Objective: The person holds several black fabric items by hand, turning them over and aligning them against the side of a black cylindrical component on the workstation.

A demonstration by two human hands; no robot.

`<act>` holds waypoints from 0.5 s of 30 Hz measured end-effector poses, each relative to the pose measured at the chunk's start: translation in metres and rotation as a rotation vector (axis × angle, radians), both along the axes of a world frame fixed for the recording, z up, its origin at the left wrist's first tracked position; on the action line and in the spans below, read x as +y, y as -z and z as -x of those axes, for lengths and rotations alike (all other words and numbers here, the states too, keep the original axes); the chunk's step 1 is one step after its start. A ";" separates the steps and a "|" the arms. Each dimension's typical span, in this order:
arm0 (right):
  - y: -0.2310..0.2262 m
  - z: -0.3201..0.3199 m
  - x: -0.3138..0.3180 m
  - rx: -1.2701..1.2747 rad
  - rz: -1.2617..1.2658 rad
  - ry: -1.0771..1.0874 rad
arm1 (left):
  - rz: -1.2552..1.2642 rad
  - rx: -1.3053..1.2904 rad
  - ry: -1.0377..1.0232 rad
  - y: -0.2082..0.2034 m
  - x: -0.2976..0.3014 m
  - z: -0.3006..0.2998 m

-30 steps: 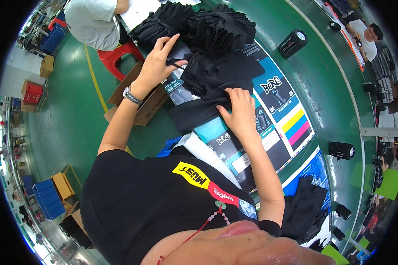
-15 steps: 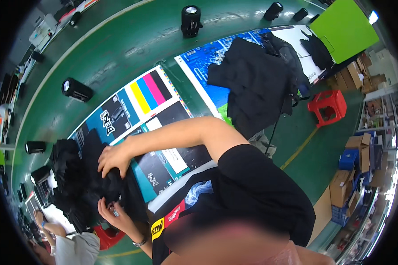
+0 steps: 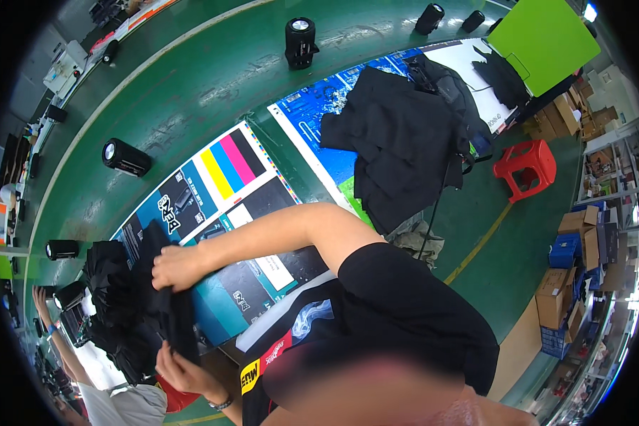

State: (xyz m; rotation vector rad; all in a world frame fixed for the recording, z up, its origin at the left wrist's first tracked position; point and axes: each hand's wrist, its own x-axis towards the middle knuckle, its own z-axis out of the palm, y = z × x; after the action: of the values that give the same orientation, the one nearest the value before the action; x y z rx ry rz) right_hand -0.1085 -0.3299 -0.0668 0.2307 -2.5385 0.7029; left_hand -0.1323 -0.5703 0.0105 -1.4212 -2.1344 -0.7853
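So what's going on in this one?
A person is handling black cloth beside a dark heap of cloth. Their right hand grips it, while the left hand is at its lower end. Printed sheets lie nearby, and more black fabric sits on a blue sheet. A co-worker is at lower left.
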 end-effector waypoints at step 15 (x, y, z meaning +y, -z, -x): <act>-0.034 0.011 0.054 -0.300 -0.037 0.482 | -0.742 -0.178 -0.078 -0.118 0.017 0.043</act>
State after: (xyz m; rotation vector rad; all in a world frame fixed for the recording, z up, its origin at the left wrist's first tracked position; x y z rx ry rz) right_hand -0.1198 -0.2762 -0.0330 -0.4967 -2.7292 0.5276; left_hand -0.1756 -0.5531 0.1289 -0.8885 -1.7037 -1.5113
